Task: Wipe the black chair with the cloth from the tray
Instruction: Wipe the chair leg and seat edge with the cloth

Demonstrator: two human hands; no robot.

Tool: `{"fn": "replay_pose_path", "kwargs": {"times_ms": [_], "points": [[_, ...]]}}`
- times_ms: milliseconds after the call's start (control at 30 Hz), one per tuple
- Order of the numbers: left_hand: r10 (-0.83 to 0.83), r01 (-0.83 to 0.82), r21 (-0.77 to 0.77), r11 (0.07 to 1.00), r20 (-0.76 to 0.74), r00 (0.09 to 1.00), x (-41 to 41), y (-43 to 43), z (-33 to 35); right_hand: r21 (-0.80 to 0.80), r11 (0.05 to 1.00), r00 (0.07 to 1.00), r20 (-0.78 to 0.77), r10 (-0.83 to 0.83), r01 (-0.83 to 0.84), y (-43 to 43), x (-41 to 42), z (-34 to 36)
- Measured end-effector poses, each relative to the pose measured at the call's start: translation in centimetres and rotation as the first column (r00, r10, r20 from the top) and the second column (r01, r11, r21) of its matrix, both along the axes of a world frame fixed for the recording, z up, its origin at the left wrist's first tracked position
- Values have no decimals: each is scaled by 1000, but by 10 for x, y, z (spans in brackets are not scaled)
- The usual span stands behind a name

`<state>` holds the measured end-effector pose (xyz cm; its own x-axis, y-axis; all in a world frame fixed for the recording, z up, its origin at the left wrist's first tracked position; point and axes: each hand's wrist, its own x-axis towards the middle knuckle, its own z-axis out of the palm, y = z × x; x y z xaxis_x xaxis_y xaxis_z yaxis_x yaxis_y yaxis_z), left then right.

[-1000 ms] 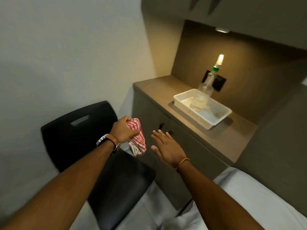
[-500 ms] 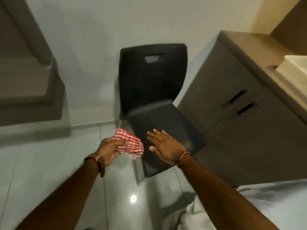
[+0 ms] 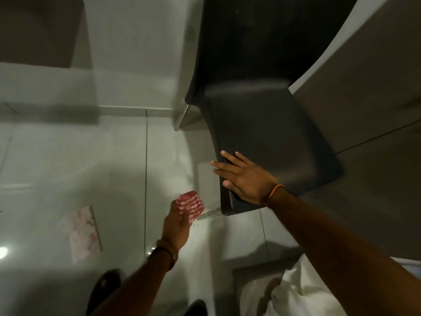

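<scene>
Cloth in hand, we stand over the chair, and the head view is the only one we have. Our left hand (image 3: 176, 226), low in the middle of the frame, has its fingers closed around the bunched red-and-white checked cloth (image 3: 191, 203), which hangs above the pale tiled floor (image 3: 68, 156) just beside the seat's near corner and does not touch it. Our right hand (image 3: 245, 179) lies flat and spread on the front left edge of the black chair (image 3: 268, 133), gripping nothing; its fingers reach past the rim. The chair fills the upper right of the frame, close beside a grey cabinet (image 3: 369, 99). We judge that fetching the cloth from the tray is done, since the cloth is already with us. Wiping has not begun as far as we can see: seat and backrest both remain to be covered.
</scene>
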<state>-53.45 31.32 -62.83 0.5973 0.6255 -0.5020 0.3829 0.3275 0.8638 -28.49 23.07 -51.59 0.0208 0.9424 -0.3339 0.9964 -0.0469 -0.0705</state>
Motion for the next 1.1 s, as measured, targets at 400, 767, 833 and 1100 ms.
{"fn": "replay_pose_path", "kwargs": {"times_ms": [400, 767, 833, 1100], "points": [[-334, 300, 232, 925, 124, 934, 45, -81, -61, 168, 983, 996, -63, -64, 73, -1, -3, -34], [-446, 441, 126, 888, 10, 895, 50, -54, -148, 225, 968, 989, -119, -82, 107, -2, -1, -34], [-397, 387, 161, 908, 38, 917, 53, -62, -127, 243, 963, 987, -136, -89, 120, -2, -2, -34], [-99, 90, 68, 994, 141, 985, 62, -99, -73, 242, 962, 985, -144, -94, 128, -2, -3, -33]]}}
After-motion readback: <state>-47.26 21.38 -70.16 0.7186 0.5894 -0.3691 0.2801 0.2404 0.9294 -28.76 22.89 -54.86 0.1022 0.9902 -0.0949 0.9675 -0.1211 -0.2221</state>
